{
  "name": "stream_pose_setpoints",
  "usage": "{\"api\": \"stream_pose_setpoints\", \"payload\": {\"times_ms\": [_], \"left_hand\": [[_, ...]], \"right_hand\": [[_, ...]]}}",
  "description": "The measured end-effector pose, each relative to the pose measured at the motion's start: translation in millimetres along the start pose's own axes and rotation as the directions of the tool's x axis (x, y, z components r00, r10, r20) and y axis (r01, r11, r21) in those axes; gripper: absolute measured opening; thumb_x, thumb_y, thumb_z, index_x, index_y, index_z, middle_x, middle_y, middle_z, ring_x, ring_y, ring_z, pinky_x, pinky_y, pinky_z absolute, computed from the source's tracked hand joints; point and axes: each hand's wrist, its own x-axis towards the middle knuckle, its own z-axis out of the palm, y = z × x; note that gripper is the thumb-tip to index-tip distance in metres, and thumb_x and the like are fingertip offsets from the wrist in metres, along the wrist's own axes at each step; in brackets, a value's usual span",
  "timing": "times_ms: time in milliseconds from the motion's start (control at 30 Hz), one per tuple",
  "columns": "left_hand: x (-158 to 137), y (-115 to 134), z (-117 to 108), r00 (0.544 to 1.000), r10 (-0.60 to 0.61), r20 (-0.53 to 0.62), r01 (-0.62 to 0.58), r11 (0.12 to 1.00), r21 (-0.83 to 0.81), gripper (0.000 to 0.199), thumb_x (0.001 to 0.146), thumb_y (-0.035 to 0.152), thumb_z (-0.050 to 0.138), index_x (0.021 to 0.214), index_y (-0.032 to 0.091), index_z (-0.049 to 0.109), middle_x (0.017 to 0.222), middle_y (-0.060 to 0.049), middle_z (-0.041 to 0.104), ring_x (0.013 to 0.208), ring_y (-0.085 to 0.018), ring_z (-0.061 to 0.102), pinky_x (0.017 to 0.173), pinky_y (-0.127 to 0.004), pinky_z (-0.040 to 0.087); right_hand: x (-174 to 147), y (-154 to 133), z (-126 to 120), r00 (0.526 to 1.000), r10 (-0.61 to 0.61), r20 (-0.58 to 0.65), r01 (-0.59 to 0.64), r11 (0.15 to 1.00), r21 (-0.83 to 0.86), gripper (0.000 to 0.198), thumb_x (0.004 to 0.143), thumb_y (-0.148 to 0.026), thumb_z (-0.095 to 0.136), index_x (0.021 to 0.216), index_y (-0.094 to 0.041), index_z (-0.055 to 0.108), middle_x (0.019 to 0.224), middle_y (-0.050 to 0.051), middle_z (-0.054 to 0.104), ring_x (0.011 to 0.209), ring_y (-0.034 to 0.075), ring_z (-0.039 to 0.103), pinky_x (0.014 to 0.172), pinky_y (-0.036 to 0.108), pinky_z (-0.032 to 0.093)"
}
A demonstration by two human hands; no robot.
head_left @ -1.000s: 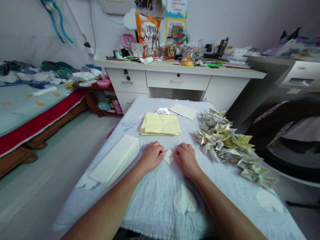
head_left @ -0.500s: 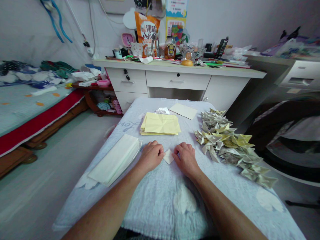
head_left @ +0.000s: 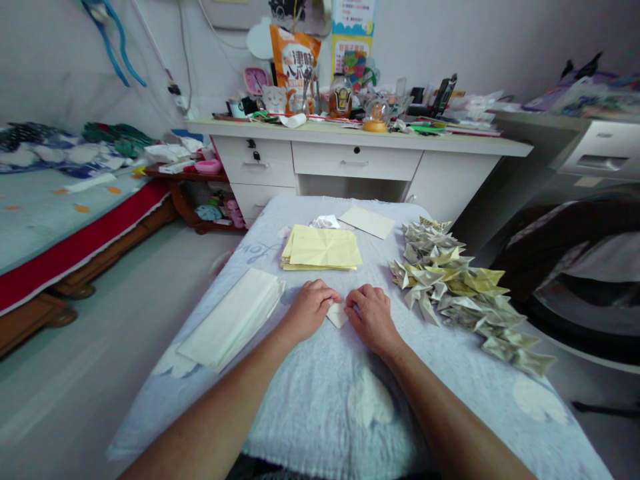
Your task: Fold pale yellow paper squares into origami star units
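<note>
Head view: a small pale square (head_left: 337,318) is set flat on the cloth (head_left: 310,393), between the two hands, with one corner pointed back toward the person. Its upper left edge is reached by the fingertips of the left hand (head_left: 313,310), which is bent inward over the paper. Its right side is met by the right hand (head_left: 371,317), whose fingers are loosely curled. Whether the paper is pinched by either hand, or only pressed down, cannot be told (the contact is partly hidden by the fingers).

The step in hand is judged to be a fold or a crease on this square. It is best done with the right side pinned lightly, so that no turning is allowed, while the edge is handled by the left fingertips alone. Corners should be matched before any pressure is applied, and the crease run from its middle outward. The cloth looks soft, so a firm, slow press is called for (a sharp line is harder to get on a yielding surface). The yellow stack (head_left: 326,248) is placed beyond the hands, the white stack (head_left: 230,317) to the left, and the folded pieces (head_left: 460,293) to the right.
</note>
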Motion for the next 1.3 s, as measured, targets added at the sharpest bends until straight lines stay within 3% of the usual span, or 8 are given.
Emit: {"api": "stream_pose_setpoints", "payload": {"times_ms": [133, 433, 767, 967, 1100, 1200, 1300], "left_hand": [[-1.1, -3.0, 1.0, 0.999, 0.029, 0.029, -0.031, 0.997, 0.071, 0.023, 0.082, 0.015, 0.052, 0.094, 0.024, 0.07, 0.091, -0.002, 0.061, 0.095, -0.019, 0.053, 0.089, -0.032, 0.038], [-0.3, -3.7, 2.5, 0.999, 0.006, 0.035, -0.009, 0.996, 0.094, 0.016, 0.083, 0.023, 0.056, 0.093, 0.025, 0.069, 0.093, -0.003, 0.06, 0.096, -0.02, 0.052, 0.089, -0.033, 0.038], [-1.6, -5.0, 2.7, 0.999, -0.011, 0.043, 0.006, 0.992, 0.123, 0.022, 0.081, 0.02, 0.056, 0.098, 0.027, 0.069, 0.094, -0.002, 0.059, 0.096, -0.02, 0.051, 0.09, -0.034, 0.037], [-2.3, -5.4, 1.1, 0.999, -0.003, 0.051, -0.003, 0.994, 0.105, 0.023, 0.08, 0.02, 0.058, 0.099, 0.027, 0.068, 0.096, -0.002, 0.059, 0.097, -0.021, 0.05, 0.09, -0.034, 0.037], [-2.2, -3.1, 0.0, 0.998, -0.003, 0.055, -0.001, 0.997, 0.078, 0.02, 0.077, 0.017, 0.058, 0.094, 0.025, 0.066, 0.1, -0.002, 0.061, 0.098, -0.021, 0.05, 0.091, -0.035, 0.037], [-1.7, -0.9, -0.4, 0.999, 0.004, 0.035, -0.006, 0.999, 0.034, 0.02, 0.075, 0.013, 0.057, 0.092, 0.023, 0.063, 0.099, -0.002, 0.062, 0.098, -0.02, 0.051, 0.09, -0.034, 0.039], [-1.4, 1.1, -0.2, 1.0, -0.011, 0.014, 0.012, 0.998, -0.068, 0.03, 0.072, 0.009, 0.056, 0.099, 0.021, 0.058, 0.101, -0.002, 0.063, 0.097, -0.018, 0.053, 0.086, -0.031, 0.042]], "right_hand": [[0.2, -0.8, 2.7, 1.0, 0.016, -0.019, -0.017, 1.0, -0.012, 0.008, 0.084, -0.03, 0.059, 0.087, -0.023, 0.059, 0.095, 0.005, 0.054, 0.093, 0.023, 0.044, 0.081, 0.035, 0.032], [-0.4, -7.6, 8.6, 0.992, 0.068, -0.105, -0.085, 0.982, -0.168, 0.036, 0.085, -0.049, 0.052, 0.103, -0.017, 0.053, 0.1, 0.011, 0.052, 0.095, 0.028, 0.044, 0.084, 0.042, 0.032], [1.2, 0.5, 9.6, 0.993, 0.085, -0.084, -0.09, 0.994, -0.059, 0.034, 0.082, -0.028, 0.057, 0.115, -0.026, 0.05, 0.111, 0.008, 0.053, 0.101, 0.026, 0.045, 0.087, 0.039, 0.031], [-0.3, 4.8, 5.8, 0.996, 0.067, -0.064, -0.068, 0.998, -0.014, 0.031, 0.081, -0.019, 0.054, 0.112, -0.022, 0.05, 0.109, 0.008, 0.053, 0.101, 0.025, 0.044, 0.089, 0.038, 0.031], [-3.1, 4.8, 2.4, 0.998, -0.004, -0.059, 0.004, 1.0, 0.0, 0.013, 0.087, -0.025, 0.049, 0.098, -0.02, 0.054, 0.104, 0.008, 0.053, 0.099, 0.023, 0.044, 0.088, 0.038, 0.032], [-4.2, 3.1, 0.7, 0.998, -0.041, -0.042, 0.041, 0.999, -0.009, 0.016, 0.086, -0.036, 0.054, 0.092, -0.021, 0.056, 0.103, 0.008, 0.052, 0.1, 0.025, 0.043, 0.09, 0.039, 0.032], [-4.2, 2.7, 0.1, 0.998, -0.061, -0.028, 0.062, 0.998, 0.009, 0.017, 0.081, -0.034, 0.062, 0.09, -0.021, 0.057, 0.104, 0.008, 0.052, 0.1, 0.025, 0.043, 0.09, 0.039, 0.032]]}}
